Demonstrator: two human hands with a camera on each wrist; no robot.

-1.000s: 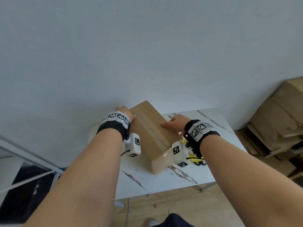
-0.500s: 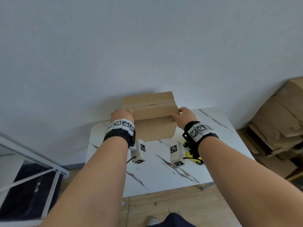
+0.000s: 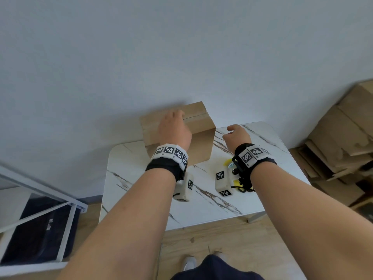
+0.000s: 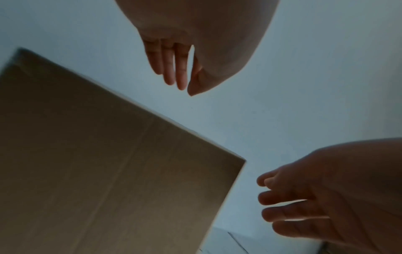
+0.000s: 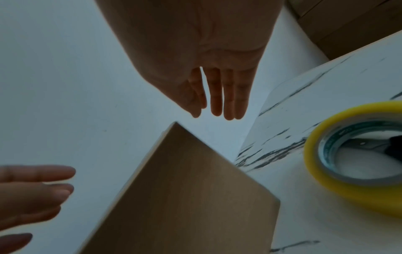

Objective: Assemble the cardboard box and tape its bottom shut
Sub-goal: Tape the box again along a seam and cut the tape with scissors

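A brown cardboard box point(image 3: 199, 146) stands at the back of the marble table point(image 3: 141, 188), close to the wall, closed flaps up with a seam across the top. My left hand point(image 3: 173, 122) hovers over its top with straight fingers; whether it touches is unclear. In the left wrist view those fingers point(image 4: 174, 73) hold nothing above the box point(image 4: 97, 171). My right hand point(image 3: 232, 131) is just right of the box, apart from it and empty. Its fingers point(image 5: 217, 103) hang straight above the box corner point(image 5: 185, 206). A yellow tape roll point(image 5: 348, 189) lies flat beside the box.
The tape roll point(image 3: 228, 162) is partly hidden under my right wrist. Flattened cardboard point(image 3: 343, 138) is stacked on the floor to the right. A white metal frame point(image 3: 40, 190) stands left of the table. The wall is directly behind the box.
The box went from lying diagonally to standing square at the back of the table. Both hands let go; the left moved over its top, the right drew off to the right.
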